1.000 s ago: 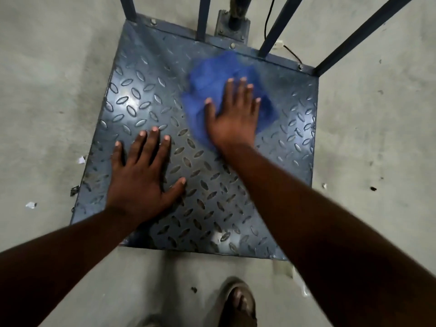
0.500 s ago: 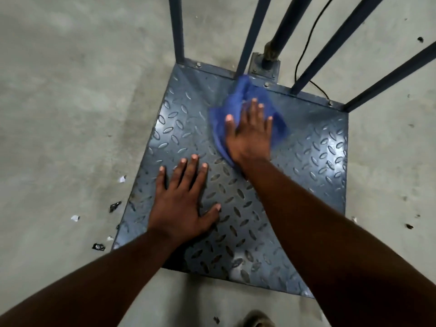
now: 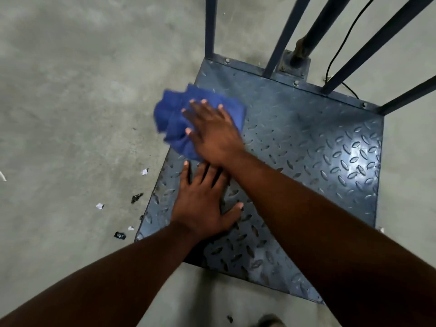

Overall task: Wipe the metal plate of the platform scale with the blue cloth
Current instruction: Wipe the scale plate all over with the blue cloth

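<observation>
Right hand flat on the blue cloth, fingers straight, pressing it at the metal plate's far-left edge, cloth bunched and spilling over the side above the concrete floor. Left hand lies spread and relaxed on the plate, just nearer, its fingertips under the right wrist.

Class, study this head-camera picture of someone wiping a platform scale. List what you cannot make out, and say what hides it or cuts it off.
1. Head view: the scale's column and blue rails run off the top edge, so no display shows.
2. The metal plate under the blue cloth, the right hand and the left hand is covered.
3. The cloth's edges are motion-blurred.
4. The floor scraps are too small to identify.
5. The cable leaves the top edge.
</observation>
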Tool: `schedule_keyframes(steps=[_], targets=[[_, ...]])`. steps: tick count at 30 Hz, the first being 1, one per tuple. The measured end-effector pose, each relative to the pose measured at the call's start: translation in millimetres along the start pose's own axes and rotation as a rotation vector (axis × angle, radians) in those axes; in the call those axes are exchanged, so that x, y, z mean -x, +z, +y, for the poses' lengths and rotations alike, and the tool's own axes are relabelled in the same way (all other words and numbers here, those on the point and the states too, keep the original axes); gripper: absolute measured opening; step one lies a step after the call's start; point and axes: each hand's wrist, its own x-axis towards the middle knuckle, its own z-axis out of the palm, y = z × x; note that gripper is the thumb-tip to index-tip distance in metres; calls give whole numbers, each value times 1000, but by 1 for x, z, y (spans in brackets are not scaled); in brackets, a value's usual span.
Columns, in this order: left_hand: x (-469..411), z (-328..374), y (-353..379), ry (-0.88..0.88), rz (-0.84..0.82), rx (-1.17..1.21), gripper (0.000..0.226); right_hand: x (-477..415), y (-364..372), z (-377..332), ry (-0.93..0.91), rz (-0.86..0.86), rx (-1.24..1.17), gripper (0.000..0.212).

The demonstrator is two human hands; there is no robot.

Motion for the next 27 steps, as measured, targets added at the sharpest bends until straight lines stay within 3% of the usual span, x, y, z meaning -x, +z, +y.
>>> schedule_keyframes(steps=[3, 8, 12, 17, 21, 27], targets=[[1, 0, 0, -2, 20, 9, 93, -2, 4, -2, -155, -100, -65, 56], [0, 1, -1, -12, 45, 2, 93, -9, -1, 3, 156, -30, -118, 59], [2, 0, -1, 7, 88, 0, 83, 35, 4, -13, 91, -50, -245, 57], [2, 0, 4, -4, 125, -10, 79, 88, 9, 19, 156, 147, -357, 52], [1, 0, 5, 16, 143, 2, 79, 158, 16, 20, 393, 389, -317, 49], [2, 0, 2, -9, 133, 38, 76, 192, 34, 2, 526, 337, -14, 55]])
